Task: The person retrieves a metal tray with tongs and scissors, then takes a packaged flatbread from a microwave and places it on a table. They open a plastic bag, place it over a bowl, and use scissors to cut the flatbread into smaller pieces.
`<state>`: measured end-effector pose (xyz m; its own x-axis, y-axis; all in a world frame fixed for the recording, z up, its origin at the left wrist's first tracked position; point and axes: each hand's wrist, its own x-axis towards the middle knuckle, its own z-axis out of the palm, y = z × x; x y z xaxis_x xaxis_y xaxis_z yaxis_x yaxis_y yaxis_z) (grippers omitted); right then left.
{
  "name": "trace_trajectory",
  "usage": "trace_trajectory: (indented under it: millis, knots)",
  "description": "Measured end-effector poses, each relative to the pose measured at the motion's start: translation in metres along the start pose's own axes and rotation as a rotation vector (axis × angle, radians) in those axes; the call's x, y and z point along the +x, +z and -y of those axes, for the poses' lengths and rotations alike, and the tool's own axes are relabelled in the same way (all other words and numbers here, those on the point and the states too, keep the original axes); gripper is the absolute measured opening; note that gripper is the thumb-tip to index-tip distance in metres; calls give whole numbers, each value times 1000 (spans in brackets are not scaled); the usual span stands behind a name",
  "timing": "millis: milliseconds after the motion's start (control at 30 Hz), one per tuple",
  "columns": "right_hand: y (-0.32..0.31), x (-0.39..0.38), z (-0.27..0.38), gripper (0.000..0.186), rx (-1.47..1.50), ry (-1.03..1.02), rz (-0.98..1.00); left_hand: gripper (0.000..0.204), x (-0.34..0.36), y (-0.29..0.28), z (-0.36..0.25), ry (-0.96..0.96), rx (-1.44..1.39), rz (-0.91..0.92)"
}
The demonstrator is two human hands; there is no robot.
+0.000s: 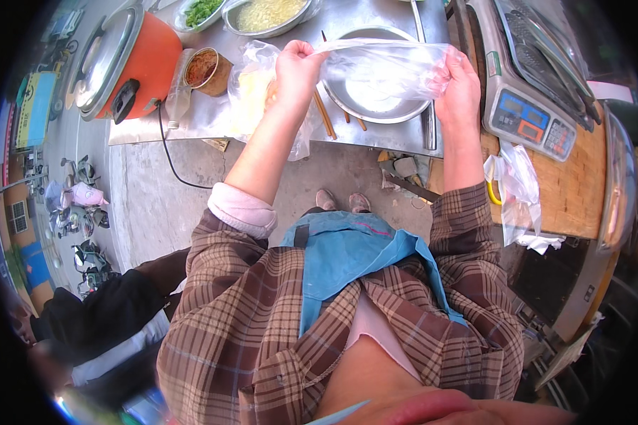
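A clear plastic bag [376, 67] is stretched sideways between my two hands, above a steel basin [358, 103] with a whitish inside. My left hand [294, 74] is closed on the bag's left end. My right hand [455, 81] grips the other end over the basin's right rim. Just left of my left hand, a crumpled plastic bag [248, 74] holds something pale yellow. Wooden chopsticks [325, 120] lie by the basin, and a long steel rod [429, 131] lies along its right side.
Back left: orange cooker [138, 60] with cord, red-brown food tub [202, 71], bottle [176, 106], bowls of greens [198, 13] and pale shreds [266, 15], all around the steel table [142, 131]. Right: scale [524, 124] on wooden board [574, 184], hanging bags [517, 191]. A person [99, 319] is lower left.
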<state>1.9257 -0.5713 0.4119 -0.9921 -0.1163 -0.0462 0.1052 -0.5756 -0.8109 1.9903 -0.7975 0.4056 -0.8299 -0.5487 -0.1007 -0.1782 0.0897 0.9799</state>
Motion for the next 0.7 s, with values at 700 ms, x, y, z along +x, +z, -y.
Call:
trace_trajectory:
  millis: [700]
  knots:
    - [-1, 111, -39, 34, -1559, -21, -31, 30, 88, 30, 51, -71, 146, -85]
